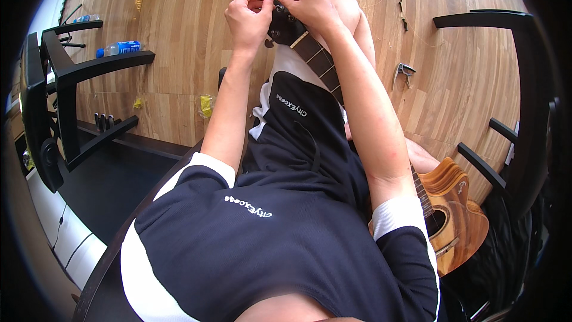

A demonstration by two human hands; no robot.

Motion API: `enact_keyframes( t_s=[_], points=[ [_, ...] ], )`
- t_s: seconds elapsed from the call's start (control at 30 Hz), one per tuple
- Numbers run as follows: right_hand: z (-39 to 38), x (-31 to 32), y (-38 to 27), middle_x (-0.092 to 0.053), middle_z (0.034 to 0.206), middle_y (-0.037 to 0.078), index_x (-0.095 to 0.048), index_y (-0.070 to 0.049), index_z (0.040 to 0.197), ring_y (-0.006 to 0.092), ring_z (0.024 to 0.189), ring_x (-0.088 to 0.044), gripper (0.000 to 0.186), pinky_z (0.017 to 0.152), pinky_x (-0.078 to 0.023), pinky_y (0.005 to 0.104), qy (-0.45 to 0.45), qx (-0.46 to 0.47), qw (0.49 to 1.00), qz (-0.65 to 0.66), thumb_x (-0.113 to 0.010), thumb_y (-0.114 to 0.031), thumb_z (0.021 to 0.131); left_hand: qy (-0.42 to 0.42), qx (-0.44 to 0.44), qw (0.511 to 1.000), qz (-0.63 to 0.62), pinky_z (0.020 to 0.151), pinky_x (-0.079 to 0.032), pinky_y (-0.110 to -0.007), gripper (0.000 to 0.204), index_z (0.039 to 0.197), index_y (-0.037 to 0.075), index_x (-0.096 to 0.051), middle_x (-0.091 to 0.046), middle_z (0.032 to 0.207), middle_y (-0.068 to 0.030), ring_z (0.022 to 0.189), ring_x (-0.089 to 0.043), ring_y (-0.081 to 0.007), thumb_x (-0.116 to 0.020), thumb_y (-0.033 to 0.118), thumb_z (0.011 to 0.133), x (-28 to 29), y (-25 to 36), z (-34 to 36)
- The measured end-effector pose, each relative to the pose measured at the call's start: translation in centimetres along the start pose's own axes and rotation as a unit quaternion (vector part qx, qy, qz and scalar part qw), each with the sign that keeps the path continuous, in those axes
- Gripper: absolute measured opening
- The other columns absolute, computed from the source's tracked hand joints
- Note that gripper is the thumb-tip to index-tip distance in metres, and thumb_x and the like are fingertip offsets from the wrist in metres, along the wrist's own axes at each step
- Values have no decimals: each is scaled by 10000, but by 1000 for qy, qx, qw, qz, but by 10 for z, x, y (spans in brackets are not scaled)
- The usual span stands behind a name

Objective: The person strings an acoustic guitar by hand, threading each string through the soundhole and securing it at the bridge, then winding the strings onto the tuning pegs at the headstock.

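An acoustic guitar (pixel 462 214) slants across my lap, its wooden body at the lower right and its fretted neck (pixel 316 56) passing behind my right forearm. Its black headstock (pixel 285 31), with metal tuning posts and a dark tuning peg, points away from me. My left hand (pixel 249 16) is closed in a pinch at the far left edge of the headstock. Beside it, my right hand (pixel 308 3) pinches too, resting over the headstock's far end. The two sets of fingertips nearly meet. Whatever they hold is too small to make out.
Several small dark pins (pixel 401 6) and thin loose strings lie on the wooden floor at the upper right, with a silver clamp-like capo (pixel 406 71) nearer. To the left are a blue-labelled bottle (pixel 119 49), a black chair (pixel 65 83) and yellow wrappers (pixel 207 106). Black furniture legs (pixel 482 19) stand right.
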State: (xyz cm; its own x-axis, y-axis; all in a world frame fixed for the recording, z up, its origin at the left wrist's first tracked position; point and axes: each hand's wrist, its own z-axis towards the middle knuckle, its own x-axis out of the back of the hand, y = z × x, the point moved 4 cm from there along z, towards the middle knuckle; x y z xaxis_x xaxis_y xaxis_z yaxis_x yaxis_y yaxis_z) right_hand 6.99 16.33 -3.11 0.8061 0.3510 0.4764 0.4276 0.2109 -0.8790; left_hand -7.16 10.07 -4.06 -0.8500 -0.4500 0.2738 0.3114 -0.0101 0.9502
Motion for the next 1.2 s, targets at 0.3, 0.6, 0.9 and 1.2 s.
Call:
enact_keyframes(
  t_s=[0.3, 0.6, 0.9, 1.2],
  points=[
    [-3, 4, -6, -737, 823, 131, -772, -77, 915, 248, 785, -716, 179, 761, -566, 350, -27, 10, 1000, 6, -692, -174, 787, -33, 94, 988, -115, 697, -568, -241, 113, 948, -37, -704, -731, 855, -96, 732, -707, -137, -725, 26, 856, 1, -3, 1],
    [0, 0, -2, -727, 801, 154, -778, -98, 933, 284, 763, -708, 250, 760, -567, 346, -31, 12, 999, -10, -605, -183, 773, -72, 140, 978, -138, 662, -496, -210, 139, 994, 10, -712, -732, 904, -58, 769, -687, -109, -730, 68, 868, 7, -10, 3],
    [3, 0, 9, -733, 845, 128, -775, -107, 944, 242, 817, -712, 224, 770, -562, 344, -28, 5, 999, 41, -652, -166, 767, -110, 155, 972, -135, 692, -489, -214, 151, 1020, 21, -700, -722, 945, -49, 818, -680, -116, -720, 83, 884, 7, -16, 3],
    [0, -1, -1, -729, 816, 110, -773, -93, 934, 226, 752, -698, 212, 722, -563, 339, -36, 11, 999, 16, -710, -171, 747, -101, 174, 962, -182, 670, -508, -219, 192, 1005, -9, -712, -734, 891, -68, 784, -698, -125, -753, 121, 870, 8, -8, 2]
  ],
)
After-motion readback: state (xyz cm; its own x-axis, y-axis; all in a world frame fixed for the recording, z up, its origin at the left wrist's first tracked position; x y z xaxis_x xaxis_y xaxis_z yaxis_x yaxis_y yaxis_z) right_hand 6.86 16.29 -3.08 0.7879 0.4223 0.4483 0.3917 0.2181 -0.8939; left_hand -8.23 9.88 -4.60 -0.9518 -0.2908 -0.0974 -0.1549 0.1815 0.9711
